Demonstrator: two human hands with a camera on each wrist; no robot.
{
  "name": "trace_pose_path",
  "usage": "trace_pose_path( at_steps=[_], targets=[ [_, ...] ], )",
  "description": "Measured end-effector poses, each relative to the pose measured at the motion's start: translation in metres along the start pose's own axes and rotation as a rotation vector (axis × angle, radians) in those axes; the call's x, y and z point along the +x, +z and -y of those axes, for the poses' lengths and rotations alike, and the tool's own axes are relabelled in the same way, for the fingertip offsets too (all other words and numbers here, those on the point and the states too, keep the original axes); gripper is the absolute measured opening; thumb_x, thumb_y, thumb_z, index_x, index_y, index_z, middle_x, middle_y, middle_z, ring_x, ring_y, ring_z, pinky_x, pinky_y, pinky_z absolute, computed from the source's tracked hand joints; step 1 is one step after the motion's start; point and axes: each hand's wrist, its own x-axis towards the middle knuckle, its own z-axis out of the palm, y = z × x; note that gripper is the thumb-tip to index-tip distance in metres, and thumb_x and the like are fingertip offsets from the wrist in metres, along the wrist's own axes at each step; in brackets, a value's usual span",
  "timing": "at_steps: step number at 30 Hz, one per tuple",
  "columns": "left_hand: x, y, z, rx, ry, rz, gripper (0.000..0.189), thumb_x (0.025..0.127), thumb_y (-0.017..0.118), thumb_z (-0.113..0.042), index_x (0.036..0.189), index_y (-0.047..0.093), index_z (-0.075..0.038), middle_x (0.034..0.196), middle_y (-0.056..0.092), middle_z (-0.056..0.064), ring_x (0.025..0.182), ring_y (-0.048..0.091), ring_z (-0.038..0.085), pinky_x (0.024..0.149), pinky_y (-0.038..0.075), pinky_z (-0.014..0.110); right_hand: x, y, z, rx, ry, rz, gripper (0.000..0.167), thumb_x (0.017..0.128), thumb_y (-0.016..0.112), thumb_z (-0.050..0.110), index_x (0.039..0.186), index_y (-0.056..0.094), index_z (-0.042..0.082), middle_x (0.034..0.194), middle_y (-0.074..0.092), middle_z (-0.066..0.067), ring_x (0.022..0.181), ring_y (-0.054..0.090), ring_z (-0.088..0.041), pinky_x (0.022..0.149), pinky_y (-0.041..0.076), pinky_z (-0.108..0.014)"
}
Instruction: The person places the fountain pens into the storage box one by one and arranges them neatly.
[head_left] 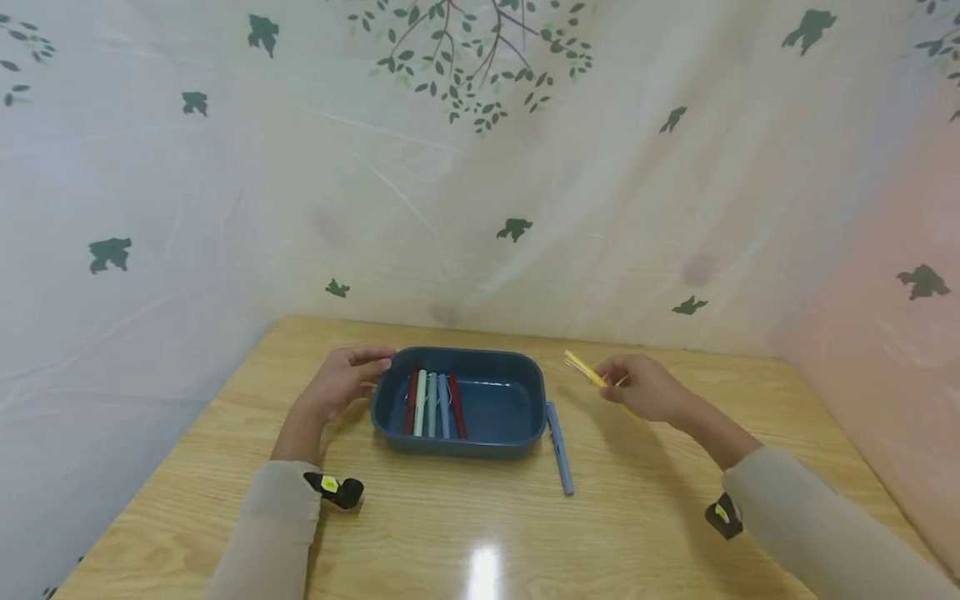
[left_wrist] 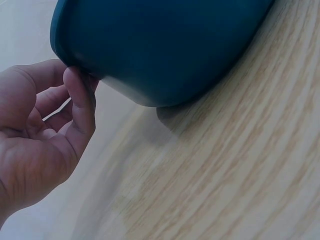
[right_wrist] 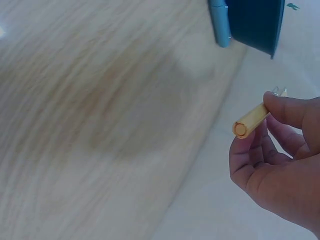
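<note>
In the head view, a dark blue rectangular box (head_left: 468,450) sits on the table. Its left end is held by my left hand (head_left: 343,385), the thumb and fingers at the rim; the left wrist view shows the thumb against the box's wall. Inside, on the left side, several clip pens lie side by side: dark red (head_left: 411,402), whitish (head_left: 420,403), grey-green, blue and another dark red (head_left: 457,407). Above the table, right of the box, my right hand (head_left: 651,388) pinches a yellow pen (head_left: 582,366) between thumb and fingers, clip end toward the box.
A blue pen (head_left: 561,454) lies on the wooden table (head_left: 420,525), its upper end against the box's right wall. Behind the table and along its sides hangs pale cloth (head_left: 420,208) printed with leaves and birds. Light glares on the table's front.
</note>
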Motion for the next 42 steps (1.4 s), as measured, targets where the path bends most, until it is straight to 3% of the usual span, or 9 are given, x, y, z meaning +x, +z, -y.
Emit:
trace_pose_path(
  at_steps=[9,21,32,42],
  targets=[
    [0.001,0.0,0.001,0.003,-0.01,-0.005,0.038,0.103,0.065,-0.018,0.136,0.062,0.0,0.124,0.066,0.009,0.101,0.064,0.018,0.081,0.058,0.031,0.013,0.006,0.022,-0.013,-0.072,-0.032,0.025,0.095,0.069,0.002,0.118,0.068,-0.005,0.103,0.073,-0.017,0.098,0.069,-0.032,0.081,0.055,-0.045],
    [-0.002,0.001,0.0,-0.019,0.011,0.01,0.04,0.104,0.062,-0.015,0.138,0.059,0.005,0.12,0.066,0.007,0.095,0.064,0.014,0.079,0.058,0.029,0.032,0.025,0.052,0.058,-0.116,-0.038,0.026,0.094,0.07,0.001,0.119,0.068,-0.006,0.097,0.073,-0.015,0.09,0.069,-0.026,0.07,0.053,-0.033],
    [-0.003,0.001,-0.001,0.002,0.014,0.016,0.041,0.104,0.063,-0.018,0.139,0.059,0.003,0.126,0.064,0.011,0.099,0.064,0.015,0.08,0.058,0.029,0.047,0.04,0.076,0.226,-0.037,-0.02,0.03,0.095,0.071,0.003,0.123,0.066,-0.003,0.104,0.072,-0.015,0.094,0.069,-0.027,0.075,0.055,-0.034],
    [-0.005,0.001,-0.001,-0.001,0.016,0.016,0.041,0.104,0.063,-0.017,0.139,0.059,0.004,0.123,0.065,0.009,0.099,0.064,0.014,0.081,0.058,0.029,0.062,0.062,0.093,0.332,0.016,-0.029,0.032,0.094,0.073,0.005,0.125,0.067,0.001,0.107,0.072,-0.015,0.092,0.069,-0.023,0.069,0.057,-0.032]
  ],
)
